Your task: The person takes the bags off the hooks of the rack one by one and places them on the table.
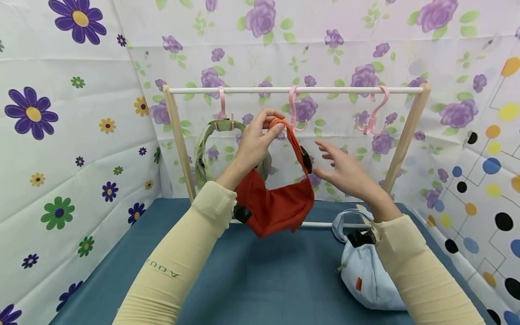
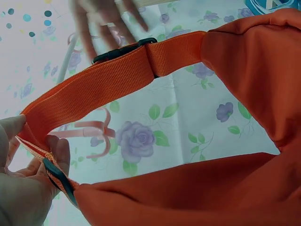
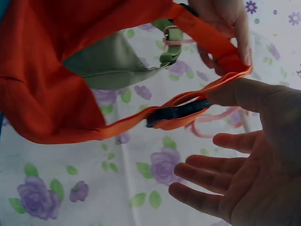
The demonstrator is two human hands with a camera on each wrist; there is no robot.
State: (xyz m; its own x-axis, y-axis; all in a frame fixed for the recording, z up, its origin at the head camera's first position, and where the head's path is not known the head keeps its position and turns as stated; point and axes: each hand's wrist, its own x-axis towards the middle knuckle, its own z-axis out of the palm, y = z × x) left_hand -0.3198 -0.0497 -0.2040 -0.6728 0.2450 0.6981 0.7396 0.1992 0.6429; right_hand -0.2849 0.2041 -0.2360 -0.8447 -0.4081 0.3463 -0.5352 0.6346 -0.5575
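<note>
A red-orange waist bag (image 1: 278,205) hangs in the air in front of a rack, its orange strap (image 2: 101,89) looped upward. My left hand (image 1: 256,137) pinches the top of that strap between thumb and fingers. Beside the strap's black buckle (image 1: 306,159) is my right hand (image 1: 347,171), fingers spread and extended. In the right wrist view its thumb (image 3: 235,94) lies by the strap near the buckle; whether it touches cannot be made out. Behind the left hand, a green bag (image 1: 202,151) hangs from a pink hook (image 1: 222,104) on the rack.
The white rod (image 1: 260,90) on wooden legs also carries a middle pink hook (image 1: 292,108) and a right pink hook (image 1: 378,110). A light blue bag (image 1: 367,275) lies on the blue table (image 1: 260,280), partly behind the right forearm. Patterned sheets surround the table.
</note>
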